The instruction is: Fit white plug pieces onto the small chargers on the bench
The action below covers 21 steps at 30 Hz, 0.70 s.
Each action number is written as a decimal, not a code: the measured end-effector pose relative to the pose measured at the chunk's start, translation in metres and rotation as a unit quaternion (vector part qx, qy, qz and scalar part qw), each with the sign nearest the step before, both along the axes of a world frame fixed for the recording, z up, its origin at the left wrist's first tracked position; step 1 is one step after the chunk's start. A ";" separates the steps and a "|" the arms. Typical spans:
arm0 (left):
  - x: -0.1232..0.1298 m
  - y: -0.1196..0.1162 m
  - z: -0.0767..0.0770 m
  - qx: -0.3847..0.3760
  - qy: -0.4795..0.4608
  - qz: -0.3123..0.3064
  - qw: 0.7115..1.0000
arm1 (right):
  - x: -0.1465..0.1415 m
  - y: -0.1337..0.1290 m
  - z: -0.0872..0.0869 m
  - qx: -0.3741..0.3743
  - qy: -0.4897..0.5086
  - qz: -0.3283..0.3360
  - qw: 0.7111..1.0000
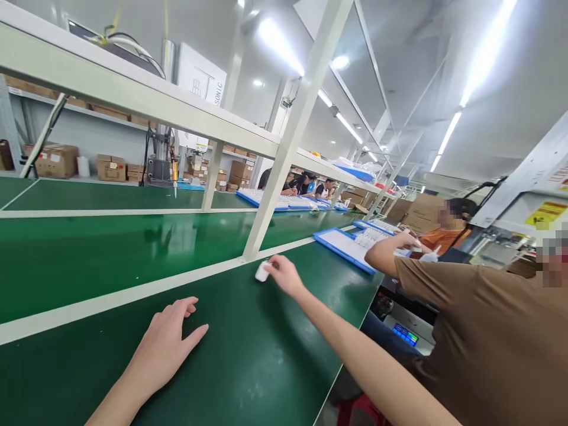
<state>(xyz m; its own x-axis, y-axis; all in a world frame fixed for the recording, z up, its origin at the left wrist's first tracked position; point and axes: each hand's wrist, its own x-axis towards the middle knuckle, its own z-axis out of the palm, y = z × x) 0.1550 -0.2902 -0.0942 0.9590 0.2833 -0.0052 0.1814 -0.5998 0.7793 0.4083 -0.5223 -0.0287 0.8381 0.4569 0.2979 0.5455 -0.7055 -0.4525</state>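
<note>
My right hand reaches across the green work-bench mat, its fingertips closed on a small white plastic part. The part is a short, rounded piece, and its exact kind cannot be made out. Nearer to me, my left hand rests palm down on the same mat, fingers spread, holding nothing. A pale metal strip runs along the bench just beyond that hand.
A blue-framed tray with rows of white parts lies at the bench's far edge, under a co-worker's reaching hand. That person's brown shirt fills the right side. A pale upright frame post rises from the bench, and cardboard boxes line the back shelf.
</note>
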 end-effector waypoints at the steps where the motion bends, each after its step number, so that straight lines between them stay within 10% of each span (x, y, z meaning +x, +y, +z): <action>1: -0.001 -0.001 0.001 0.007 -0.004 -0.004 1.000 | 0.016 -0.015 0.005 -0.005 -0.001 -0.042 0.999; 6: 0.000 -0.001 0.002 0.010 -0.022 -0.023 0.999 | 0.056 -0.069 0.016 -0.012 -0.016 -0.193 0.981; 10: 0.002 -0.001 0.007 -0.006 -0.068 -0.020 0.997 | 0.046 -0.063 0.013 0.032 -0.126 -0.233 0.964; 15: 0.004 -0.002 0.026 -0.045 -0.139 0.013 0.989 | 0.003 0.033 0.008 0.125 -0.210 -0.020 0.970; 21: 0.014 0.014 0.035 -0.071 -0.205 0.183 0.959 | -0.085 0.185 -0.017 0.216 -0.078 0.279 0.932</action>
<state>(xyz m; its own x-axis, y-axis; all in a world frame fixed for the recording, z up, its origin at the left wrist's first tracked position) 0.1686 -0.2765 -0.0590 0.7255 0.6255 0.2869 0.0210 -0.4369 0.8993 0.3234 -0.3376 -0.0462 0.4377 0.6175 0.6535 0.8555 -0.0625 -0.5140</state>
